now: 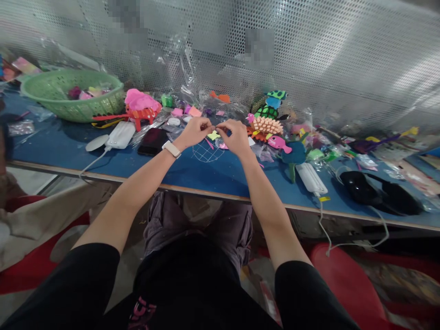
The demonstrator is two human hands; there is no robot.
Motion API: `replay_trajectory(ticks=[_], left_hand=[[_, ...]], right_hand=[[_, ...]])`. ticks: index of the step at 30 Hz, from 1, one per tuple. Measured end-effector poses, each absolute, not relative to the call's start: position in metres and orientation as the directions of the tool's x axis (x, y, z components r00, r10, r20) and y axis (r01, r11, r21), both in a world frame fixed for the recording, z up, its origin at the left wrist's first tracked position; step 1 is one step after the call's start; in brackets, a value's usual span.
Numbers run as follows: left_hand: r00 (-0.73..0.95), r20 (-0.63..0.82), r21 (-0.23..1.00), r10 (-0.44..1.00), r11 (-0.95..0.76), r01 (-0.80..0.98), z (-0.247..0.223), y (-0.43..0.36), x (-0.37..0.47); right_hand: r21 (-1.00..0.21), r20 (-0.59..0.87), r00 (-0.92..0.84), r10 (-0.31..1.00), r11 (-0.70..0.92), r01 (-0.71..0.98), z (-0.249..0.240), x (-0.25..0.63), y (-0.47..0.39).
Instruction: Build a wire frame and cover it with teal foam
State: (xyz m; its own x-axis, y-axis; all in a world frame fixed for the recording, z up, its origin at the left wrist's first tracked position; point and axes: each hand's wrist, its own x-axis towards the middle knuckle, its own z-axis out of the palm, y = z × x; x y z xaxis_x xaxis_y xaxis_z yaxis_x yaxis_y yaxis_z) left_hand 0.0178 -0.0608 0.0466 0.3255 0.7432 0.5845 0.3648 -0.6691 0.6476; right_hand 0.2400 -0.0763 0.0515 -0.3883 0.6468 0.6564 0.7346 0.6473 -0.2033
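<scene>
Above the table's middle, my left hand and my right hand meet with their fingers closed in a pinch. What they hold between the fingertips is too small to make out. Just below the fingertips shows a yellow-green piece; I cannot tell whether it is held or lies on the table. Under my hands is a round white wire-like grid, with a thin pink strip at its top. Several soft clay-like animals stand beyond my right hand, among them a spiky peach one and a pink fish.
A green basket stands at the left rear, beside a pink and red clay-like crab. A dark phone, a white power bank, another power bank and a black headset lie on the blue table.
</scene>
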Motion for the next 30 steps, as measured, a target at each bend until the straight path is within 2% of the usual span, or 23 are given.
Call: replay_trajectory(ticks=[4, 7, 12, 19, 24, 30], left_hand=[[0.320, 0.569, 0.672, 0.758, -0.653, 0.350, 0.045, -0.059, 0.018], [0.312, 0.588, 0.651, 0.747, -0.665, 0.366, 0.045, -0.060, 0.018], [0.313, 0.628, 0.607, 0.713, -0.700, 0.377, 0.045, -0.064, 0.017], [0.339, 0.663, 0.528, 0.668, -0.738, 0.421, 0.042, -0.061, 0.016], [0.332, 0.633, 0.598, 0.699, -0.714, 0.365, 0.035, -0.054, 0.016], [0.290, 0.565, 0.739, 0.772, -0.630, 0.237, 0.027, -0.040, 0.014]], right_hand=[[-0.163, 0.668, -0.385, 0.637, 0.630, 0.759, 0.048, 0.237, -0.076], [-0.176, 0.677, -0.361, 0.641, 0.617, 0.767, 0.047, 0.233, -0.079], [-0.228, 0.689, -0.324, 0.648, 0.618, 0.752, 0.048, 0.229, -0.082], [-0.366, 0.681, -0.296, 0.670, 0.661, 0.655, 0.042, 0.235, -0.065], [-0.379, 0.759, -0.231, 0.609, 0.701, 0.605, 0.040, 0.244, -0.057], [-0.553, 0.753, 0.028, 0.658, 0.609, 0.568, 0.031, 0.266, -0.028]])
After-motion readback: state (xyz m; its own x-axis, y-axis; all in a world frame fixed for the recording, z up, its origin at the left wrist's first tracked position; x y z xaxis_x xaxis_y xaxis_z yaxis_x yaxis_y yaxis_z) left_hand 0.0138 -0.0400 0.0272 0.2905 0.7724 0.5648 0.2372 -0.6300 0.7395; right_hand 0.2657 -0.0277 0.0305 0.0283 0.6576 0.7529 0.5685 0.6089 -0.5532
